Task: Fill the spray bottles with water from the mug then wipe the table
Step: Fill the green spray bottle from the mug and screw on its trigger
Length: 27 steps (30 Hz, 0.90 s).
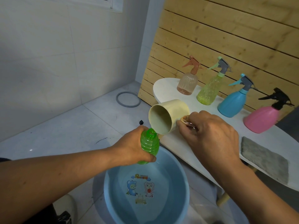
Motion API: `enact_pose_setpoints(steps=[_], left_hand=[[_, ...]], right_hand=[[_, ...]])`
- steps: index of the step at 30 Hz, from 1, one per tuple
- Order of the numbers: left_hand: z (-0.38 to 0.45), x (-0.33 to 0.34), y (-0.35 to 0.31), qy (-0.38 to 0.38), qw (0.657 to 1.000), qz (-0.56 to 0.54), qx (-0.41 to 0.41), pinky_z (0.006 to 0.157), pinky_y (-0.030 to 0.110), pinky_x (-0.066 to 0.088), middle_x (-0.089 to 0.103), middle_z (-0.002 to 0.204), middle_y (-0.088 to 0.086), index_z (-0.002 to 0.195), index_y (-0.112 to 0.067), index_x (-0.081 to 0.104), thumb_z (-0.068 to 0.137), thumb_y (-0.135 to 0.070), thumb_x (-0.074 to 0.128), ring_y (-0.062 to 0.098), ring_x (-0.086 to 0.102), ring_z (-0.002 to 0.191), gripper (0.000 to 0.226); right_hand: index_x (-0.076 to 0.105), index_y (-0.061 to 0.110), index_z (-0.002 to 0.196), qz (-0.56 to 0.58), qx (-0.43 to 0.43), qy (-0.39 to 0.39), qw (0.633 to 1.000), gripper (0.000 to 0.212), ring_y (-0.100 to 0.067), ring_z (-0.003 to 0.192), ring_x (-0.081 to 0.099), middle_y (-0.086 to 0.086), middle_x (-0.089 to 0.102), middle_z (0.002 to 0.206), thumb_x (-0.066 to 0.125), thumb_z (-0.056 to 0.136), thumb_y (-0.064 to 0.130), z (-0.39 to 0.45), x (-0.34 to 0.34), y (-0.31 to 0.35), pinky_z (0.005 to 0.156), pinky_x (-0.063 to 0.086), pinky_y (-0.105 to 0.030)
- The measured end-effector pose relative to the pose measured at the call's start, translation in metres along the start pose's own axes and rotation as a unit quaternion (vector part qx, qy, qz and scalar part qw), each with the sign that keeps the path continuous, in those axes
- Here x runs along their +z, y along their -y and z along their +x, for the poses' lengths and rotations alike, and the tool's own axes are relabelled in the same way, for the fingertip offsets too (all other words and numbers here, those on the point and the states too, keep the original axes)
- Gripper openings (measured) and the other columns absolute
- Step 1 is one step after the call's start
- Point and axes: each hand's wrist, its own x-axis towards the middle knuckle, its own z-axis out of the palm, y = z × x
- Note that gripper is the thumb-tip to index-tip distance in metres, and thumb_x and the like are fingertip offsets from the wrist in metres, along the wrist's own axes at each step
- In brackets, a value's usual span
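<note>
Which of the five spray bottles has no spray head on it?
The ribbed green bottle, held in the left hand over the blue basin. Its neck is open; the four on the table keep their trigger heads.

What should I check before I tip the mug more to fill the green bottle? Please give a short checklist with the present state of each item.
1. Green bottle open, no spray head on its neck: ok.
2. Mug lip right over the bottle mouth: ok, the lip sits at the neck.
3. Left hand holds the bottle firmly: ok, fingers wrap its body.
4. Right hand grips the mug handle: ok.
5. Basin under the bottle to catch spills: ok, the bottle is above its rim.
6. Water left in the mug: cannot tell, its inside shows no clear water level.
</note>
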Motion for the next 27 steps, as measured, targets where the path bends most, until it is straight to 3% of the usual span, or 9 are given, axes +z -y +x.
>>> enact_pose_setpoints(steps=[18, 27], left_hand=[[0.0009, -0.0006, 0.0021, 0.002, 1.000, 0.005, 0.000, 0.074, 0.013, 0.048, 0.059, 0.112, -0.019, 0.129, -0.041, 0.043, 0.064, -0.034, 0.099, -0.001, 0.059, 0.099, 0.086], [0.0011, -0.0012, 0.0000, -0.002, 1.000, 0.015, 0.009, 0.074, 0.013, 0.046, 0.060, 0.112, -0.019, 0.128, -0.045, 0.043, 0.063, -0.038, 0.098, -0.002, 0.059, 0.099, 0.085]], right_hand=[[0.057, 0.024, 0.075, -0.019, -0.033, -0.015, 0.999, 0.034, -0.018, 0.061, 0.042, 0.006, 0.046, 0.067, 0.058, 0.098, 0.048, -0.0011, -0.0020, 0.0006, 0.047, 0.017, -0.025], [0.066, 0.022, 0.084, -0.047, -0.074, -0.025, 0.996, 0.030, -0.020, 0.063, 0.048, 0.003, 0.058, 0.073, 0.057, 0.100, 0.046, -0.0023, -0.0007, -0.0008, 0.049, 0.024, -0.025]])
